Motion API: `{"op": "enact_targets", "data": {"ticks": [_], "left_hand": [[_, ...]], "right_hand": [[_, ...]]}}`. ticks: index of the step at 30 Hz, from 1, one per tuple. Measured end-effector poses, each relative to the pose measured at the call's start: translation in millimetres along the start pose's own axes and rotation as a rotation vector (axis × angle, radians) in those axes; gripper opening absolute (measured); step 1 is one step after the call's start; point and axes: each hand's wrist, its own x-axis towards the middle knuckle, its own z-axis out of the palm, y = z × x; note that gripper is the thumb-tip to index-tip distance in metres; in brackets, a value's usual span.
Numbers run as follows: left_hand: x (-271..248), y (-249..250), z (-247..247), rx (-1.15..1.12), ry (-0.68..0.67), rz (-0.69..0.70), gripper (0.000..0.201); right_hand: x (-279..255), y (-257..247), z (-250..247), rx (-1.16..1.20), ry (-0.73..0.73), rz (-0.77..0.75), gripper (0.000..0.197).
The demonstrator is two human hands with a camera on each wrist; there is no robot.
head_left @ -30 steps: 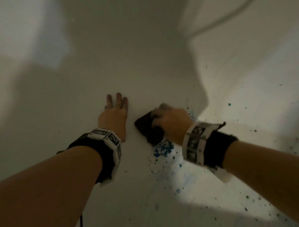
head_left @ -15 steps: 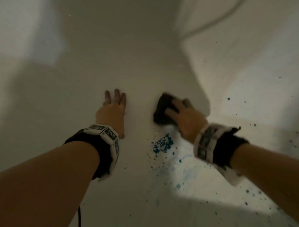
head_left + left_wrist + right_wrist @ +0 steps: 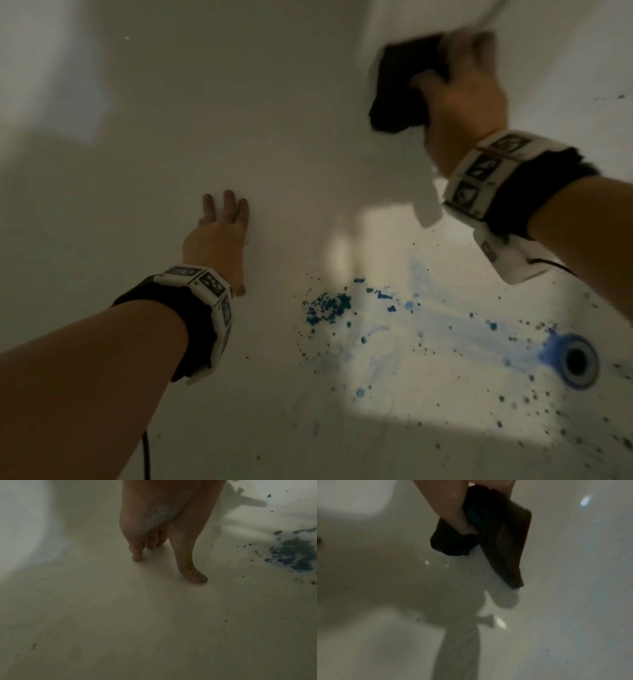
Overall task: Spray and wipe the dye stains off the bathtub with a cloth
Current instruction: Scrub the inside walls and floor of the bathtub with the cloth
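Gripping the dark cloth (image 3: 399, 90) in your right hand (image 3: 462, 99), you hold it up near the far right of the white bathtub (image 3: 274, 120), with your thumb and fingers curled round its bunched folds. In the right wrist view the cloth (image 3: 496, 534) hangs down from the hand (image 3: 450, 504), one flat panel dangling lower than the crumpled part; whether it touches the tub wall there you cannot tell, as the picture is blurred.

Your left hand (image 3: 219, 240) lies flat on the tub floor, fingers straight and together, holding nothing. The left wrist view shows its thumb (image 3: 190, 569) and a fingertip (image 3: 137, 557) pressed onto the surface.

The blue dye stains (image 3: 327, 306) sit on the floor just to the right of your left hand, well apart from the cloth: a dense cluster of blue-green flecks, then pale blue smears and scattered specks running off toward the drain (image 3: 579, 363), whose rim is ringed with deeper blue. The same cluster (image 3: 293, 555) shows at the right edge of the left wrist view.
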Motion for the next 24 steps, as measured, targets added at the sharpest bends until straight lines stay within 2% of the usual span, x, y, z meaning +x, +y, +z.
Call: {"op": "enact_targets", "data": {"ticks": [2, 3, 7, 10, 12, 14, 15, 16, 18, 19, 20, 22, 24], "left_hand": [[0.9, 0.2, 0.4, -0.001, -0.001, 0.001, 0.127], [1.5, 0.2, 0.2, -0.003, 0.000, 0.002, 0.127], [2.5, 0.1, -1.1, -0.003, 0.009, 0.010, 0.128], [2.4, -2.8, 0.6, -0.005, -0.011, 0.002, 0.129], [3.7, -3.8, 0.5, -0.009, -0.008, 0.002, 0.129], [3.9, -2.5, -1.7, -0.020, 0.004, 0.009, 0.129], [3.2, -2.3, -2.3, -0.024, 0.007, 0.010, 0.128], [3.3, -1.5, -3.6, -0.024, 0.007, 0.012, 0.128], [2.5, -1.4, -2.1, -0.024, 0.008, 0.011, 0.129], [3.2, -1.3, -1.3, -0.023, 0.013, 0.010, 0.129], [4.0, -1.3, -0.7, -0.018, 0.016, 0.010, 0.129], [3.0, -1.3, 0.3, -0.014, 0.011, 0.010, 0.129], [4.2, -1.9, 0.5, -0.013, 0.006, 0.008, 0.129]], "right_hand": [[-4.0, 5.5, 24.3, -0.266, -0.263, -0.049, 0.045], [-7.8, 6.2, 34.1, -0.296, -0.348, -0.058, 0.044], [-27.6, 3.8, 57.8, -0.202, -0.464, -0.048, 0.047], [-54.9, -7.3, 56.7, -0.282, -0.645, -0.199, 0.038], [-78.3, -13.1, 51.9, -0.300, -0.828, -0.309, 0.031], [-89.5, -12.1, 48.1, -0.294, -0.952, -0.345, 0.028], [-88.2, -14.5, 43.6, -0.266, -0.929, -0.319, 0.027], [-80.6, -15.6, 40.6, -0.211, -0.818, -0.273, 0.027], [-55.9, -23.8, 35.4, -0.099, -0.474, -0.183, 0.030], [-41.4, -30.1, 32.5, -0.047, -0.338, -0.133, 0.034], [-27.4, -36.8, 35.3, 0.001, -0.262, -0.090, 0.040], [-12.3, -52.5, 50.3, 0.015, -0.317, -0.061, 0.045], [-17.4, -67.2, 72.0, -0.132, -0.472, -0.178, 0.042]]}}
